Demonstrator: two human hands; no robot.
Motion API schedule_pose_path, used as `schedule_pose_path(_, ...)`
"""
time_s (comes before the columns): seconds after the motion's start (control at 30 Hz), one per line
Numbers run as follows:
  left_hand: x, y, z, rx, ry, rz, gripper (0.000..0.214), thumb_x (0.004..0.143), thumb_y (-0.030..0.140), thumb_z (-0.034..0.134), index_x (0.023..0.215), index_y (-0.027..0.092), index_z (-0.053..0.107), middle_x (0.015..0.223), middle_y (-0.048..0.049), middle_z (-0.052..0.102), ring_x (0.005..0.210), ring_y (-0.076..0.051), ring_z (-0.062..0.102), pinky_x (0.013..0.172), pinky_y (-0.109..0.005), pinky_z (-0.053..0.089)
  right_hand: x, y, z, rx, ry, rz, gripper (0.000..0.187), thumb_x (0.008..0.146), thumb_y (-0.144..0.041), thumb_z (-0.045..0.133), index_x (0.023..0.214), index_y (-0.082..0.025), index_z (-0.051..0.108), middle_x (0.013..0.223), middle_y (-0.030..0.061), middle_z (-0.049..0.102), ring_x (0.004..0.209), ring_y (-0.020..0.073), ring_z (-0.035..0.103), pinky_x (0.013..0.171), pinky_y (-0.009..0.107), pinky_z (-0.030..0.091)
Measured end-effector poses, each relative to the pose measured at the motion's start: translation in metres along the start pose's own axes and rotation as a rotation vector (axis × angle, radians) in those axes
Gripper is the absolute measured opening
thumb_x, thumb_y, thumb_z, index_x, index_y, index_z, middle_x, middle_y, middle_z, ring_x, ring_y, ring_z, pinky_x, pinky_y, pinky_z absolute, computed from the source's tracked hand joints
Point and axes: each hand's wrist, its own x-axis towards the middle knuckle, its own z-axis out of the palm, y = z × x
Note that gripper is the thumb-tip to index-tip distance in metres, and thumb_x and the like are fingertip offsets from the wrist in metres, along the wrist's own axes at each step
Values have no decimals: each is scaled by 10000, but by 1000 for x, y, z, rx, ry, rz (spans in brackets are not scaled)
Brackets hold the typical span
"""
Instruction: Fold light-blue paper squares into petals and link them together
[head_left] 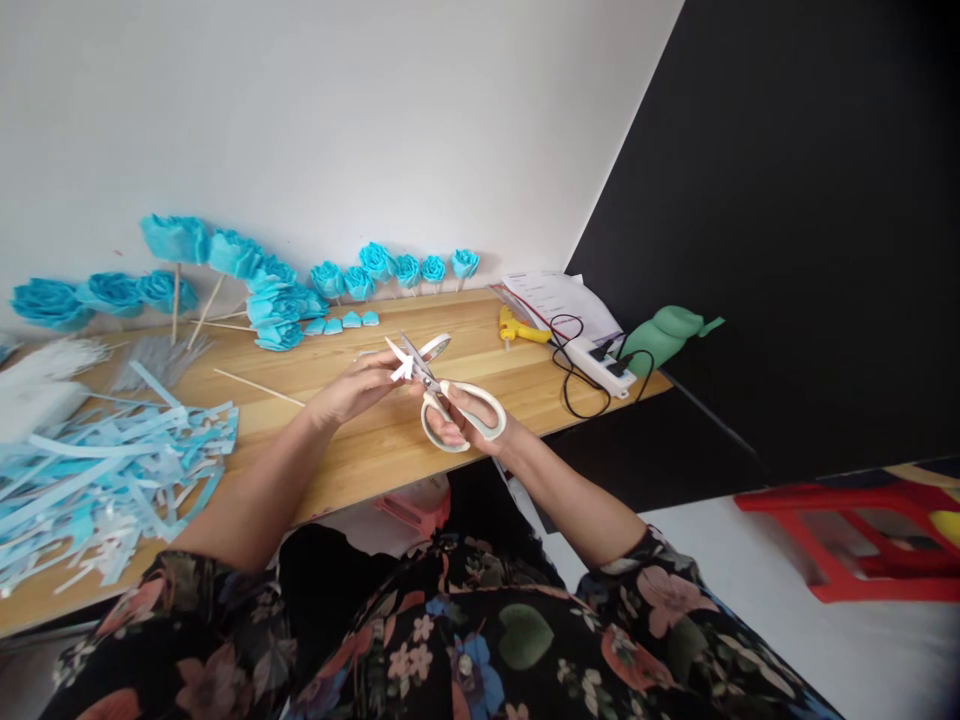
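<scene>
While scissors (430, 383) gape, strips (124, 450) (tangled), blue flowers (276, 308) behind

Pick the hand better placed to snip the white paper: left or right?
Right, I'd say: the right hand holds the scissors, open, pointing past the paper. The left hand seems occupied holding that paper.

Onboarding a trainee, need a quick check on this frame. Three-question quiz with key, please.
1. Which hand holds the scissors?
2. True or false: the yellow glue gun lies to the right of the scissors.
3. Which lies to the left of the left hand?
A. the power strip
B. the pile of blue and white strips
C. the green container

Key:
1. The right hand.
2. True.
3. B.
</scene>
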Motion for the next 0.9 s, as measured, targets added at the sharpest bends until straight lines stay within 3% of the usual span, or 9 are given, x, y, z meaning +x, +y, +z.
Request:
schedule_pose_path(0.33,1,-3,2,137,102,0,402,706,520,838,836,144,777,707,-53,691,628,-135,579,610,-266,462,-2,-5,6,-37,59,-6,558,809,-605,723,1126,-150,661,661,-47,511,486,40,343,397,171,267)
schedule_pose_path(0.5,2,-4,4,250,150,-28,350,756,495,796,796,149,757,610,-24,627,531,-112,518,504,-240,383,-2,-1,18,-113,-37,85,533,818,-540,748,1152,-136,652,642,-57,533,450,28,346,394,172,250)
schedule_pose_path(0.67,5,-4,0,196,239,37,302,773,455,767,724,162,708,581,-12,588,567,-117,515,549,-238,396,-5,6,23,-140,-133,66,643,777,-608,761,1213,-157,617,776,-21,587,564,50,441,491,199,324)
schedule_pose_path(0.77,6,-2,-4,112,283,72,342,760,471,757,654,166,646,580,-4,572,541,-112,494,553,-247,402,-9,4,15,-131,-116,-7,647,800,-645,718,1214,-163,596,845,4,584,646,77,468,579,232,369)
schedule_pose_path(0.9,7,1,-4,87,247,109,473,794,581,717,605,158,624,529,-6,524,540,-121,495,590,-265,419,-13,0,2,-128,-76,-16,608,854,-643,655,1227,-171,570,805,-2,556,638,99,468,591,257,374)
